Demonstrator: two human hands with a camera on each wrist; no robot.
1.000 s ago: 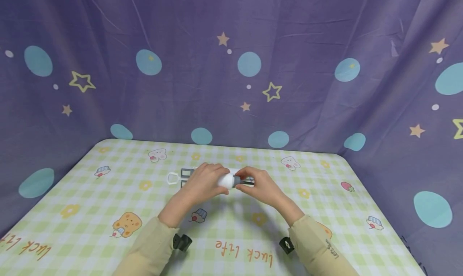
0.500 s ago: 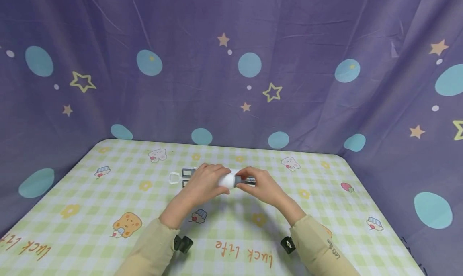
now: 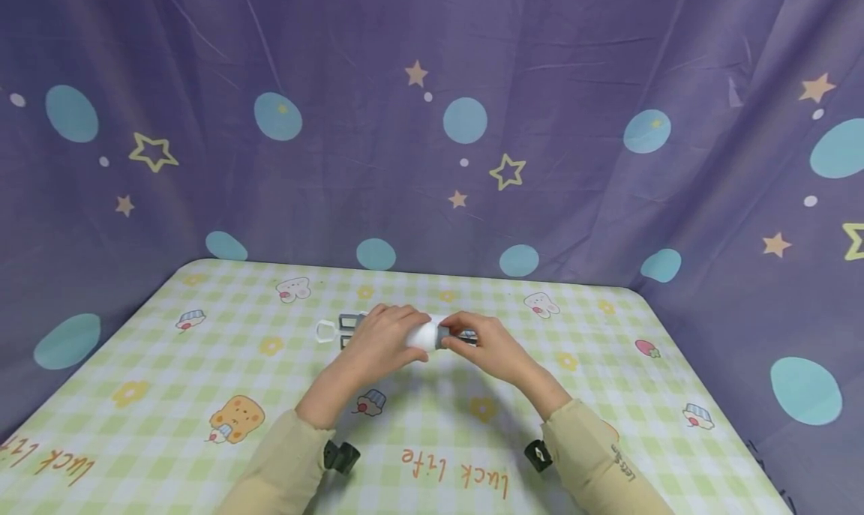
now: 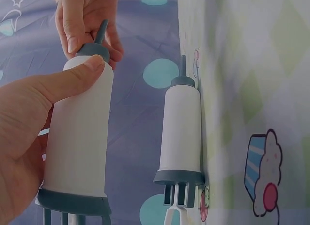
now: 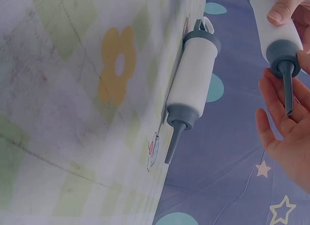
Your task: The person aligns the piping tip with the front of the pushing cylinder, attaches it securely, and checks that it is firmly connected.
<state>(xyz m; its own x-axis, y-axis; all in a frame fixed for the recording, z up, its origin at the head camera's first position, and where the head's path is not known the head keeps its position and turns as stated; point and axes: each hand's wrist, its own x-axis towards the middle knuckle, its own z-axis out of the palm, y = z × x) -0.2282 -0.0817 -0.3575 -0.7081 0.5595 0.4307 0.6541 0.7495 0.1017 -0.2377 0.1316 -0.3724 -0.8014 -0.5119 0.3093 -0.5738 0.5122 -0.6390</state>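
My left hand point(image 3: 385, 342) grips the white barrel of a large plastic syringe point(image 4: 80, 133), its thumb lying along the barrel near the front end. This syringe has a grey-blue cap point(image 5: 283, 55) with a thin angled nozzle and a grey-blue collar at the back. In the head view it is held sideways, nozzle to the right. The thumb and fingers of my right hand point(image 3: 489, 346) pinch the cap around the nozzle. A second syringe point(image 4: 180, 128) of the same kind lies on the table just beyond, mostly hidden behind my hands in the head view.
The table wears a green-and-white checked cloth point(image 3: 270, 380) with cartoon prints. A purple curtain point(image 3: 378, 140) with stars and blue ovals hangs behind the table's far edge. Black wrist mounts point(image 3: 341, 456) sit at both cuffs.
My right thumb has shifted slightly on the cap. Between the first frame and now the syringe has moved a little to the right; the left hand keeps its grip.
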